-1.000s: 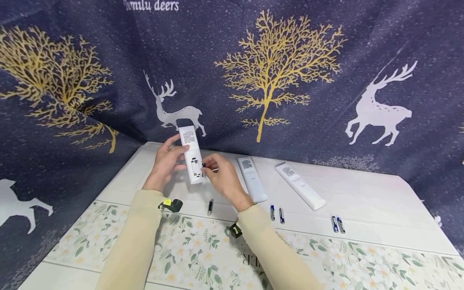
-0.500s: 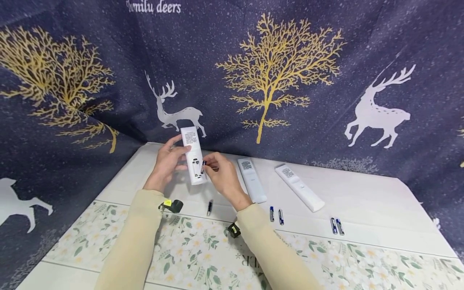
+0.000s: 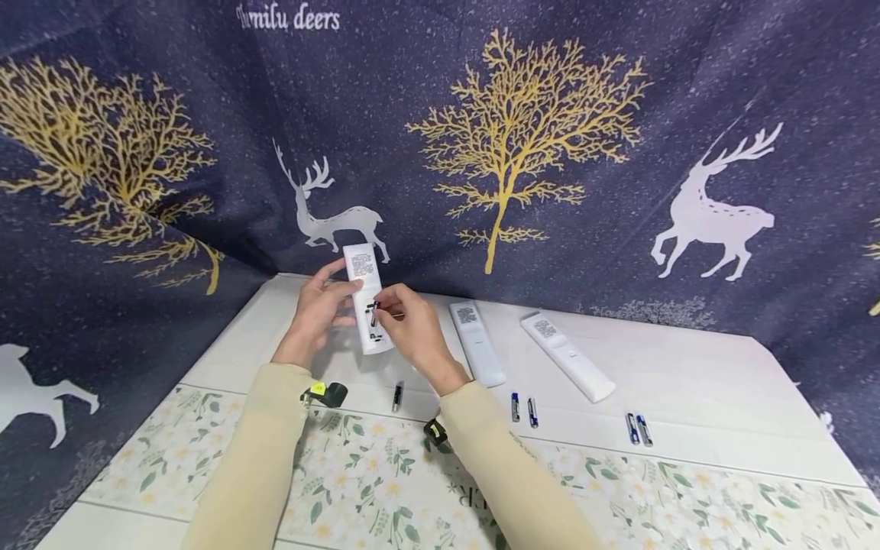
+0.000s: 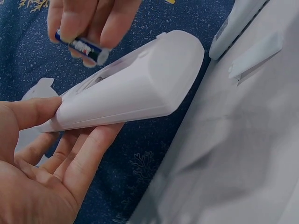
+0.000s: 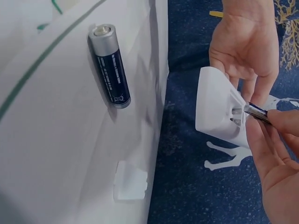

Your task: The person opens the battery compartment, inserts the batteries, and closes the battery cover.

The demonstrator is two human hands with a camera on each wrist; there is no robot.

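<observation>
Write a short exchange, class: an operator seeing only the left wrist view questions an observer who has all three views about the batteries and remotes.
Operator: The right hand pinches a battery above the held remote. Any other batteries?
Observer: Five on the table: a loose battery between the wrists, a near pair and a far pair to the right.
Operator: More remotes?
Observer: Two lie side by side: a middle remote and an outer remote.
Operator: Is the battery at the compartment?
Observer: In the right wrist view its metal end sits at the mouth of the open compartment.
</observation>
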